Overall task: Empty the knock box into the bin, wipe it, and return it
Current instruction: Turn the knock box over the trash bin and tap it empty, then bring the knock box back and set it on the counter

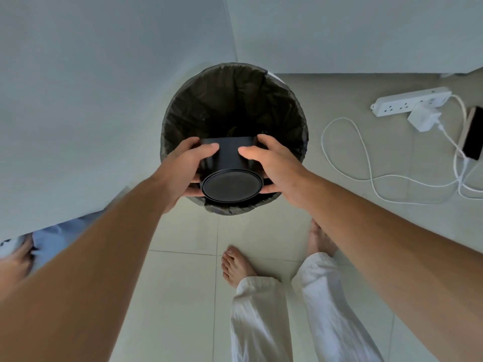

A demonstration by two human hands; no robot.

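I hold the black knock box [231,163] tipped over, its round base turned up toward me and its mouth facing down into the bin [298,111]. My left hand [183,168] wraps one side and my right hand [274,165] wraps the other, fingers curled around the wall and both thumbs pressed on top, so the box is clamped between my two palms. It hangs over the near rim of the bin, just above the dark liner bag [209,100] that is folded over the bin's edge.

The bin stands in a corner where two pale walls [104,74] meet, on a floor of light tiles [188,283] with thin grout lines. My bare feet [236,265] and loose white trousers [261,322] show on the tiles below my arms. Along the far right of the floor, by the wall, lies a white power strip [407,101] with a plugged-in charger [423,118]; a white cable [366,163] loops across the tiles to a phone [473,134] at the right edge.
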